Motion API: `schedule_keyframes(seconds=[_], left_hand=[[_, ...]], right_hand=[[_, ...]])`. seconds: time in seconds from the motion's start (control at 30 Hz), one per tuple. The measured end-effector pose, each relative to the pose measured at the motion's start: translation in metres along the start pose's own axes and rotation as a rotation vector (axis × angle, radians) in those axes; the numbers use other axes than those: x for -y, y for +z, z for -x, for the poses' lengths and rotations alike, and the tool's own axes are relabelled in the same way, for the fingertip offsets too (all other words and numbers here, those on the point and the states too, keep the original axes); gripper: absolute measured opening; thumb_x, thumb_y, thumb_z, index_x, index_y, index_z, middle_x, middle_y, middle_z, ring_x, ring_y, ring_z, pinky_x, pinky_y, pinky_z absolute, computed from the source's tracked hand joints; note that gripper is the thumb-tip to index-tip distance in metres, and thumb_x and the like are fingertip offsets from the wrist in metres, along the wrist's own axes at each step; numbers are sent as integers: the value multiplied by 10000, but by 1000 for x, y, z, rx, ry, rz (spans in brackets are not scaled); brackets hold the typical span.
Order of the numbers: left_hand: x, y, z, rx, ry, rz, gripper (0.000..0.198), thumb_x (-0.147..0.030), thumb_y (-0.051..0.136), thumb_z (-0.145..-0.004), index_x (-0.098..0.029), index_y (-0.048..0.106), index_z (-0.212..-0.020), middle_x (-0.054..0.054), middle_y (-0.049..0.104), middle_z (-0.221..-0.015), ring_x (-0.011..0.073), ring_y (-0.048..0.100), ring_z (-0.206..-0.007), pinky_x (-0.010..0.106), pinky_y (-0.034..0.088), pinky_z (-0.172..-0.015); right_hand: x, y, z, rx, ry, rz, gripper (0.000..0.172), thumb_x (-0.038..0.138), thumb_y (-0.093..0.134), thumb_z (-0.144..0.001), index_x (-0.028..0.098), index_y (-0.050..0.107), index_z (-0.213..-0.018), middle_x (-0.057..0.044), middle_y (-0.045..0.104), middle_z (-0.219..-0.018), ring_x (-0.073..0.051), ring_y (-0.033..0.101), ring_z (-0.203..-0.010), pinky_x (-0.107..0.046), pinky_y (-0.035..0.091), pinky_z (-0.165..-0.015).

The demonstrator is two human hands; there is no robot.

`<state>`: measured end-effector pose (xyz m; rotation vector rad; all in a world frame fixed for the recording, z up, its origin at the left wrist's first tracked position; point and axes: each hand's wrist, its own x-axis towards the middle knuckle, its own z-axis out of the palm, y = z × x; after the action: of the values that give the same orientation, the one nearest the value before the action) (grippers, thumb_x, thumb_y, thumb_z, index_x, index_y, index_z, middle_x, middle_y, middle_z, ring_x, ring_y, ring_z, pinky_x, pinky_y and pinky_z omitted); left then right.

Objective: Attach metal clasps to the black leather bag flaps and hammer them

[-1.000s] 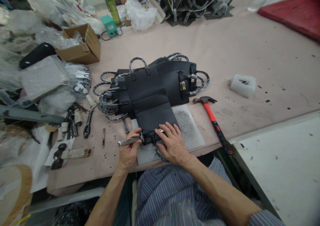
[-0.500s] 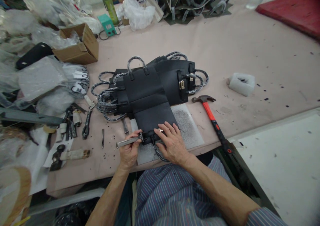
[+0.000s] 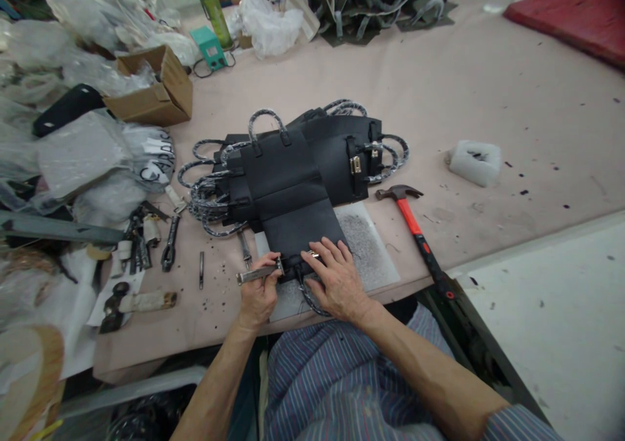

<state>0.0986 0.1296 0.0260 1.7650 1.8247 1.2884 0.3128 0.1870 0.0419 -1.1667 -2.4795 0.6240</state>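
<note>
A black leather bag piece [image 3: 297,223] lies over a white cutting pad [image 3: 368,245] at the table's near edge, on top of a pile of black bags [image 3: 303,157] with wrapped handles. My left hand [image 3: 258,294] is closed round a metal punch tool [image 3: 258,273], whose tip touches the piece's lower left corner. My right hand [image 3: 336,278] lies flat on the piece's lower edge, fingers spread, pressing down beside a small metal fitting.
A hammer [image 3: 415,229] with a red-orange handle lies right of the pad. Pliers and punches [image 3: 168,242] are scattered to the left, beside plastic bags and a cardboard box [image 3: 159,86]. A white foam block [image 3: 474,162] sits far right. Another person's hands work at the far edge.
The punch tool in my left hand has shifted slightly right and tilted, closer to the bag piece. My right hand has stayed in place.
</note>
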Motion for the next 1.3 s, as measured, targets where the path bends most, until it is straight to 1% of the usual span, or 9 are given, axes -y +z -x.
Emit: schedule_keyframes(seconds=[0.1,0.2,0.27,0.4,0.6,0.77,0.93,1.07,1.3], left_hand=[[1,5,3,-38,65,-37,66,-201,571,-962,-206,583,-1026,86,727,-1103,206,707,-1072,388,578,-954],[2,11,12,-115,40,-40,90,-188,568,-962,-205,568,-1050,97,720,-1135,208,703,-1091,388,571,-960],[2,13,17,-134,5,-31,94,-189,568,-965,-204,565,-1058,102,717,-1145,210,704,-1098,391,570,-962],[0,13,19,-130,-29,-16,103,-191,572,-963,-202,563,-1065,103,716,-1151,215,707,-1099,394,581,-946],[-4,11,16,-132,-26,-35,100,-200,569,-962,-199,564,-1061,97,723,-1141,221,719,-1075,398,592,-928],[-5,8,8,-48,19,-64,100,-179,566,-959,-208,564,-1055,89,723,-1147,219,701,-1111,418,578,-966],[-7,6,-2,1,50,-82,74,-179,566,-960,-207,567,-1029,82,727,-1114,209,705,-1084,388,589,-940],[-7,7,-3,10,65,-107,80,-191,560,-963,-204,571,-1041,84,723,-1106,212,706,-1076,389,590,-936],[-5,9,0,-23,94,-159,75,-194,556,-967,-199,571,-1040,88,721,-1106,210,707,-1070,387,588,-928]], right_hand=[[0,0,0,-7,-2,-7,538,326,606,-918,256,533,-1446,-73,471,-1543,-311,301,-1476,-531,133,-1237],[-1,0,0,-9,-5,-15,537,319,605,-916,256,535,-1445,-74,471,-1543,-308,291,-1483,-529,128,-1240],[-1,0,1,-5,-3,-21,532,315,601,-916,258,538,-1442,-73,470,-1543,-306,293,-1483,-528,129,-1240],[-1,0,1,-2,0,-26,540,303,604,-908,259,539,-1443,-72,471,-1543,-307,300,-1480,-527,131,-1241],[-2,-1,0,-9,2,-39,516,292,577,-921,259,549,-1435,-75,478,-1539,-312,309,-1476,-538,143,-1234],[-2,-2,0,-4,-2,-46,522,292,576,-921,255,542,-1440,-80,481,-1536,-312,310,-1477,-538,147,-1234],[-2,-1,0,-5,3,-43,516,297,579,-922,259,545,-1436,-79,481,-1536,-311,306,-1479,-538,142,-1236],[-2,-1,0,0,-3,-45,531,294,590,-912,260,540,-1440,-78,485,-1532,-311,301,-1480,-536,130,-1237],[-2,-1,0,-15,-10,-48,522,293,592,-914,259,546,-1432,-75,485,-1533,-310,308,-1475,-535,136,-1236]])
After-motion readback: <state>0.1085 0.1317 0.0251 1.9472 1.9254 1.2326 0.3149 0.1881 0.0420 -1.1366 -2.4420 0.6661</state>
